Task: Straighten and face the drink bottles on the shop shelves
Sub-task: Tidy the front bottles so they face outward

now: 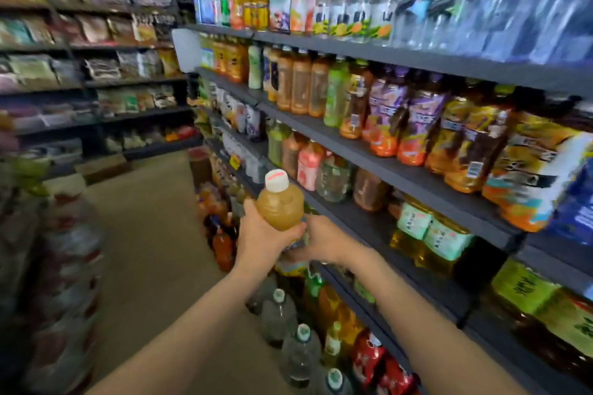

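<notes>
- Head view: left hand (261,239) grips a juice bottle (279,207), right hand (321,242) pinches its base.
- Probably best to spin the label outward, then seat it on the shelf (378,228).

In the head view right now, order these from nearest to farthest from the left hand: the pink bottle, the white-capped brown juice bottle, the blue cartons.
1. White-capped brown juice bottle: gripped in the left hand.
2. Pink bottle: on the shelf above and right.
3. Blue cartons: top shelf, far end.
</notes>
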